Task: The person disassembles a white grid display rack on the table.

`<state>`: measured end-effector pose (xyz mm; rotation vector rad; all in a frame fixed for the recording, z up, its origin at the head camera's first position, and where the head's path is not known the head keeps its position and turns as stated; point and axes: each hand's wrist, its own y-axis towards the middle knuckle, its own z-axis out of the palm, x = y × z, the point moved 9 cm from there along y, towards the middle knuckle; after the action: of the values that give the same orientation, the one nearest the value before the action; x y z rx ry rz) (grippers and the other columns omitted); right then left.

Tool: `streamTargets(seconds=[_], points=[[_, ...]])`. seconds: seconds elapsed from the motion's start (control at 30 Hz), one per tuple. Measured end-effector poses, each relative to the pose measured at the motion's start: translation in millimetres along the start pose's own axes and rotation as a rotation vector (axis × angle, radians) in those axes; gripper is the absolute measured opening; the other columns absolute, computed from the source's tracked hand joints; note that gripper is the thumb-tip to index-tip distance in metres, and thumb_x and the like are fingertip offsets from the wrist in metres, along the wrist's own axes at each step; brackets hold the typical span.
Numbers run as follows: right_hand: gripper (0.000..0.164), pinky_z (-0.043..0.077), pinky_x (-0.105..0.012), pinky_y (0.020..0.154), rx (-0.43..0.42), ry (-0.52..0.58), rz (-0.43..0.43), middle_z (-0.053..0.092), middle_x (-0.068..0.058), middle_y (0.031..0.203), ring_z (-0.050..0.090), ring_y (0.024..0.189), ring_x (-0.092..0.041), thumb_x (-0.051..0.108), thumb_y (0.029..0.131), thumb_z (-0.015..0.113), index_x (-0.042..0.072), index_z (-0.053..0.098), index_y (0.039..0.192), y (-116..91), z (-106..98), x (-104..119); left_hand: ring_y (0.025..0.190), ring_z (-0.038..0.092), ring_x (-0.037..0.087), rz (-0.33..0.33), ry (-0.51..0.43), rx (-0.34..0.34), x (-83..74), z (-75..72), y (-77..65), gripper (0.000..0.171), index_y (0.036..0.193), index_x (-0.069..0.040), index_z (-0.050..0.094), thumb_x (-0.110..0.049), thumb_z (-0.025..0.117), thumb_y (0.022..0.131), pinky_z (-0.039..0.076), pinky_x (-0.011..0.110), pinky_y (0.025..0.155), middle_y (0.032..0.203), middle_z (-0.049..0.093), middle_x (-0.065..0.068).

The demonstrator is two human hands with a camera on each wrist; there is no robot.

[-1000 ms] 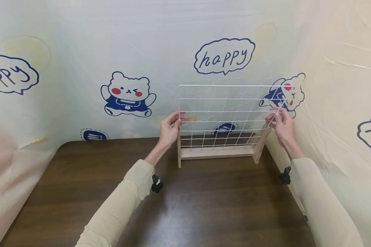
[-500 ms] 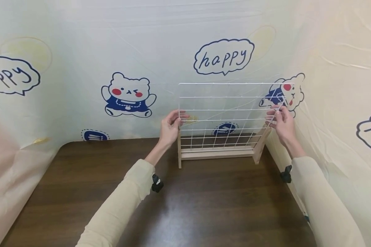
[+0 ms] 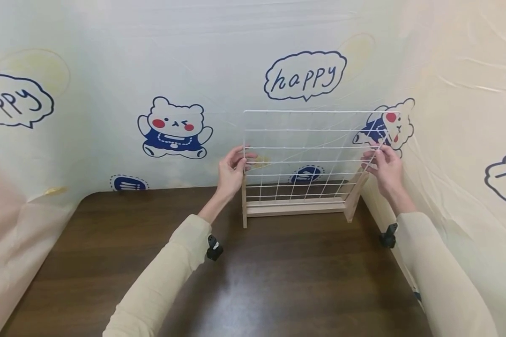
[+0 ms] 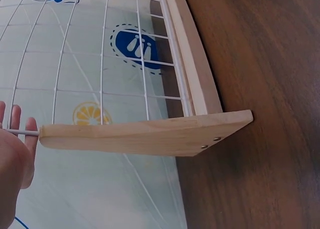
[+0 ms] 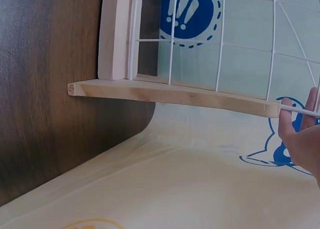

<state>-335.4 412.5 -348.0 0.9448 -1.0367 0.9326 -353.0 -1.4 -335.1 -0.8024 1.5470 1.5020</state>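
A white wire grid panel (image 3: 303,147) stands in a pale wooden stand (image 3: 297,210) on the dark table. My left hand (image 3: 231,171) pinches the grid's left edge wire just above the stand's side piece, thumb in front and fingers behind. On the opposite edge, my right hand (image 3: 387,168) grips the side wire in the same manner. The left wrist view shows the wooden side piece (image 4: 130,136) with two screws near its foot. In the right wrist view, the other side piece (image 5: 175,95) ends close to the fingers. The grid's bottom wire lies along the wooden crossbar.
The brown wooden table (image 3: 152,262) runs up to a pale printed sheet (image 3: 227,56) with bears and "happy" bubbles. Another stretch of sheet (image 3: 459,140) hangs close behind the right hand. Small black cameras sit at both cuffs.
The grid's top edge has risen slightly in the head view, both hands still holding its sides. The stand has stayed in place.
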Motion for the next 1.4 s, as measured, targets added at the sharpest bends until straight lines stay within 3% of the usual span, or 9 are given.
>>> streamTargets(seconds=[0.1, 0.33, 0.4, 0.57, 0.63, 0.87, 1.07, 1.27, 1.4], points=[[0.014, 0.06, -0.033, 0.077, 0.009, -0.004, -0.009, 0.067, -0.009, 0.088, 0.067, 0.083, -0.021, 0.005, 0.102, 0.042, 0.003, 0.055, 0.108, 0.2, 0.7, 1.3, 0.084, 0.067, 0.027, -0.004, -0.001, 0.005, -2.8, -0.5, 0.9, 0.032, 0.123, 0.011, 0.054, 0.017, 0.045, 0.093, 0.058, 0.027, 0.07, 0.1, 0.063, 0.034], [0.013, 0.061, -0.03, 0.07, 0.031, 0.035, -0.034, 0.067, -0.01, 0.083, 0.067, 0.078, -0.02, 0.004, 0.102, 0.04, 0.001, 0.052, 0.107, -0.6, -0.5, 3.0, 0.077, 0.065, 0.023, -0.022, -0.005, 0.026, -3.5, -1.6, 2.7, 0.029, 0.12, 0.014, 0.055, 0.017, 0.048, 0.092, 0.054, 0.058, 0.079, 0.097, 0.061, 0.035], [0.014, 0.061, -0.031, 0.071, 0.038, 0.036, -0.039, 0.067, -0.01, 0.083, 0.068, 0.078, -0.02, 0.004, 0.102, 0.041, -0.001, 0.052, 0.109, -0.3, -0.3, 3.2, 0.076, 0.065, 0.024, -0.021, 0.005, 0.02, -4.3, -1.8, 3.1, 0.029, 0.12, 0.013, 0.057, 0.016, 0.049, 0.092, 0.056, 0.054, 0.077, 0.097, 0.063, 0.034], [0.017, 0.061, -0.032, 0.072, 0.023, 0.041, -0.043, 0.067, -0.011, 0.083, 0.068, 0.078, -0.021, 0.004, 0.101, 0.043, -0.005, 0.051, 0.112, -0.4, -2.3, 4.5, 0.086, 0.064, 0.046, -0.022, 0.008, 0.006, -6.1, -0.8, 4.0, 0.029, 0.12, 0.012, 0.058, 0.015, 0.05, 0.093, 0.06, 0.032, 0.068, 0.099, 0.065, 0.032], [0.018, 0.06, -0.033, 0.072, 0.009, 0.041, -0.045, 0.067, -0.011, 0.083, 0.068, 0.077, -0.021, 0.004, 0.101, 0.044, -0.006, 0.051, 0.113, -0.1, -3.8, 5.3, 0.089, 0.062, 0.051, -0.026, 0.011, 0.0, -6.6, -0.5, 4.2, 0.029, 0.121, 0.012, 0.058, 0.014, 0.051, 0.093, 0.059, 0.029, 0.066, 0.099, 0.065, 0.032], [0.024, 0.06, -0.034, 0.075, 0.014, 0.044, -0.052, 0.068, -0.012, 0.084, 0.069, 0.076, -0.02, 0.003, 0.1, 0.046, -0.011, 0.049, 0.119, 1.4, -2.1, 9.6, 0.091, 0.06, 0.054, -0.005, 0.002, -0.017, -12.1, -3.0, 5.3, 0.03, 0.12, 0.015, 0.056, 0.017, 0.05, 0.092, 0.052, 0.061, 0.08, 0.098, 0.062, 0.035], [0.02, 0.059, -0.035, 0.076, 0.01, 0.033, -0.042, 0.068, -0.012, 0.086, 0.069, 0.077, -0.02, 0.004, 0.101, 0.047, -0.007, 0.053, 0.116, 1.0, -1.2, 12.8, 0.088, 0.063, 0.047, 0.005, 0.046, -0.015, -17.2, -3.4, 4.9, 0.03, 0.121, 0.014, 0.057, 0.016, 0.051, 0.092, 0.056, 0.052, 0.079, 0.097, 0.063, 0.034], [0.021, 0.06, -0.033, 0.073, -0.003, 0.046, -0.051, 0.069, -0.012, 0.084, 0.069, 0.076, -0.02, 0.005, 0.1, 0.048, -0.008, 0.054, 0.115, 0.8, -0.9, 14.6, 0.075, 0.064, 0.017, 0.018, 0.08, -0.021, -20.7, -3.1, 4.9, 0.03, 0.121, 0.012, 0.058, 0.015, 0.051, 0.092, 0.057, 0.051, 0.076, 0.096, 0.065, 0.031], [0.021, 0.06, -0.033, 0.071, -0.024, 0.068, -0.042, 0.069, -0.012, 0.083, 0.069, 0.074, -0.02, 0.003, 0.1, 0.047, -0.01, 0.055, 0.116, 2.1, 0.0, 14.8, 0.075, 0.063, 0.017, 0.027, 0.079, -0.022, -22.0, -4.0, 4.9, 0.03, 0.121, 0.013, 0.058, 0.015, 0.051, 0.092, 0.059, 0.044, 0.075, 0.096, 0.065, 0.032]])
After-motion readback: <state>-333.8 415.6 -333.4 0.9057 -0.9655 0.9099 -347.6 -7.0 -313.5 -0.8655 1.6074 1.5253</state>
